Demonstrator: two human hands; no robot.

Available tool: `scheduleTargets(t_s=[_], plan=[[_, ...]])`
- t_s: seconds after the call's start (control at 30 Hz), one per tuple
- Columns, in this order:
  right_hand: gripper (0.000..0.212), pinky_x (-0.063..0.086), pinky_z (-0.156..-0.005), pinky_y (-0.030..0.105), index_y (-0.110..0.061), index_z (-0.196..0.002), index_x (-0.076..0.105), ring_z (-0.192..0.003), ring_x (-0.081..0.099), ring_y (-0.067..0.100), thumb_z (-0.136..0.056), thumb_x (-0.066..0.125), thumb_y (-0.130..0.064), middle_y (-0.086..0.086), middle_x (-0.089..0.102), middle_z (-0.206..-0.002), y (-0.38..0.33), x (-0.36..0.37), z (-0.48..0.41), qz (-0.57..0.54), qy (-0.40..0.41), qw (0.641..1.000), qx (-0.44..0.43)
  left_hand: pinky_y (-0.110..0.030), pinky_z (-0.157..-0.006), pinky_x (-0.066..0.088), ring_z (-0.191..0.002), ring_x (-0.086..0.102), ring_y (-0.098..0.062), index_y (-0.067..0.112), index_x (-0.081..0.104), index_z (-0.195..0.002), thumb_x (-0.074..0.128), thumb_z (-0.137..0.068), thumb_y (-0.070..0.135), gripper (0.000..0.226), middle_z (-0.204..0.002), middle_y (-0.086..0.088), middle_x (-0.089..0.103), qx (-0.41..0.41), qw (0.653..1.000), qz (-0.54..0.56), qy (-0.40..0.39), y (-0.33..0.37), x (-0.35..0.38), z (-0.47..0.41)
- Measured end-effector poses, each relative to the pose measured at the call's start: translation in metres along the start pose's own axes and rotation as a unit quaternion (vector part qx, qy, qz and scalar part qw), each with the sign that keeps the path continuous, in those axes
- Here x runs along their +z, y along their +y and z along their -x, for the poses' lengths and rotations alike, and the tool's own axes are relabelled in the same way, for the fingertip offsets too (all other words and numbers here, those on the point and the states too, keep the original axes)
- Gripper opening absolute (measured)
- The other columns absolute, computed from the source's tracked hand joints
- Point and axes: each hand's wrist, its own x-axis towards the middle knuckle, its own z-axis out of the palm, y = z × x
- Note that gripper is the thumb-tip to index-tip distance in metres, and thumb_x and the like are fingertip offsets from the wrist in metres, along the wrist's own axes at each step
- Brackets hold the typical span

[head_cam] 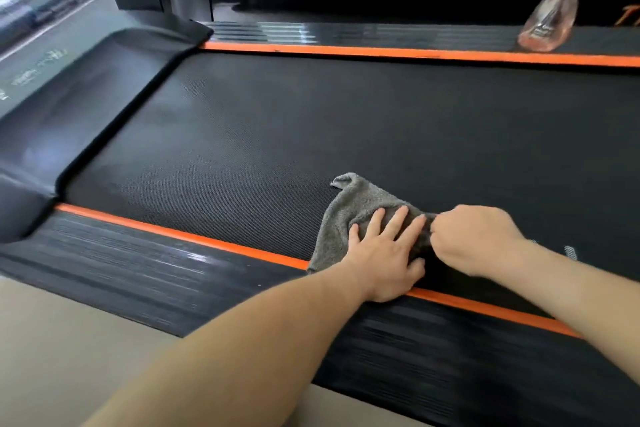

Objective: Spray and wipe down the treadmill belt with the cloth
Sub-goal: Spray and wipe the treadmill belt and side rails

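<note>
While left hand presses flat, fingers spread, on cloth at near edge of belt, right hand curls, pinching cloth's corner; seemingly wiping step; next needs firm sweeps across, spray bottle parked beyond

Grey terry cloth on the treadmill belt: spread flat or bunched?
Bunched: the grey terry cloth lies rumpled under the left hand; the right hand pinches it.
</note>
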Motion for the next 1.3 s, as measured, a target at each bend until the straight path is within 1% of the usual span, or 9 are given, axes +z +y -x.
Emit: scheduleTargets(t_s=[0.07,0.13,0.23,0.33,0.5,0.73,0.8,0.97,1.3], plan=[[0.025,0.042,-0.069,0.031,-0.026,-0.087,0.059,-0.101,0.065,0.024,-0.098,0.036,-0.029,0.0,0.067,-0.109,-0.006,-0.004,-0.001,-0.03,-0.008,0.999,0.016,-0.065,-0.117,0.001,-0.152,-0.009,-0.024,0.036,-0.001,-0.157,0.036,-0.1,0.048,0.069,-0.166,0.01,-0.007,-0.012,1.0,0.006,-0.003,-0.008,-0.001,0.001],[0.032,0.045,-0.08,0.034,-0.023,-0.112,0.063,-0.113,0.06,0.023,-0.101,0.034,-0.034,0.002,0.062,-0.124,-0.025,0.002,-0.005,-0.033,0.01,0.999,0.006,-0.068,-0.114,-0.005,-0.152,-0.013,-0.021,0.038,-0.007,-0.156,0.03,-0.101,0.053,0.068,-0.165,0.011,-0.012,-0.027,0.999,-0.021,-0.022,-0.022,-0.005,0.003],[0.065,0.028,-0.116,0.038,-0.01,-0.155,0.019,-0.149,0.024,0.025,-0.104,0.024,-0.05,0.012,0.017,-0.164,-0.066,0.016,-0.026,-0.087,0.02,0.996,-0.002,-0.074,-0.109,-0.006,-0.15,-0.017,-0.015,0.039,-0.01,-0.155,0.023,-0.101,0.059,0.067,-0.163,0.015,-0.017,-0.074,0.995,-0.058,-0.032,-0.071,-0.018,0.009],[0.077,0.005,-0.123,0.043,-0.02,-0.158,-0.009,-0.153,-0.009,0.029,-0.1,0.02,-0.063,0.015,-0.017,-0.164,-0.114,0.014,-0.052,-0.118,0.008,0.992,-0.047,-0.07,-0.114,0.001,-0.151,-0.015,-0.014,0.03,-0.009,-0.157,0.021,-0.104,0.052,0.065,-0.164,0.01,-0.016,-0.088,0.987,-0.132,-0.016,-0.126,-0.038,0.021],[0.08,-0.005,-0.122,0.044,-0.017,-0.159,-0.009,-0.151,-0.019,0.027,-0.098,0.015,-0.064,0.013,-0.02,-0.164,-0.193,-0.018,-0.117,-0.159,0.064,0.975,-0.139,-0.048,-0.123,0.002,-0.151,-0.013,-0.013,0.02,-0.005,-0.158,0.019,-0.104,0.034,0.061,-0.166,0.006,-0.012,-0.117,0.975,-0.184,0.053,-0.214,-0.063,0.039],[0.099,-0.014,-0.118,0.044,-0.026,-0.157,-0.015,-0.149,-0.027,0.025,-0.064,-0.022,-0.06,0.008,-0.029,-0.161,-0.274,-0.055,-0.167,-0.189,0.053,0.95,-0.242,-0.057,-0.119,0.013,-0.153,0.002,-0.021,0.016,0.016,-0.158,0.031,-0.095,0.029,0.066,-0.167,0.003,0.002,-0.194,0.962,-0.182,0.058,-0.297,-0.085,0.076],[0.09,-0.014,-0.118,0.045,-0.034,-0.157,-0.012,-0.148,-0.028,0.026,-0.072,-0.018,-0.061,0.005,-0.037,-0.156,-0.294,-0.066,-0.176,-0.2,0.018,0.943,-0.265,-0.058,-0.118,0.021,-0.153,0.009,-0.023,0.016,0.024,-0.156,0.032,-0.093,0.027,0.065,-0.166,0.001,0.009,-0.223,0.958,-0.172,0.057,-0.315,-0.095,0.086],[0.062,-0.016,-0.115,0.055,-0.042,-0.155,-0.006,-0.145,-0.032,0.032,-0.104,0.029,-0.049,-0.004,-0.039,-0.155,-0.349,-0.093,-0.196,-0.188,0.0,0.928,-0.322,-0.055,-0.12,-0.002,-0.15,-0.021,-0.021,0.018,-0.013,-0.157,0.028,-0.1,0.026,0.07,-0.163,0.005,-0.024,-0.342,0.924,-0.171,-0.006,-0.362,-0.116,0.111],[0.058,-0.016,-0.116,0.054,-0.043,-0.155,-0.01,-0.147,-0.03,0.028,-0.105,0.017,-0.053,-0.01,-0.026,-0.162,-0.402,-0.121,-0.259,-0.13,0.047,0.916,-0.375,-0.049,-0.121,0.002,-0.151,-0.019,-0.02,0.015,-0.011,-0.157,0.043,-0.088,0.021,0.088,-0.163,0.001,-0.024,-0.391,0.915,-0.097,0.021,-0.44,-0.137,0.12]])
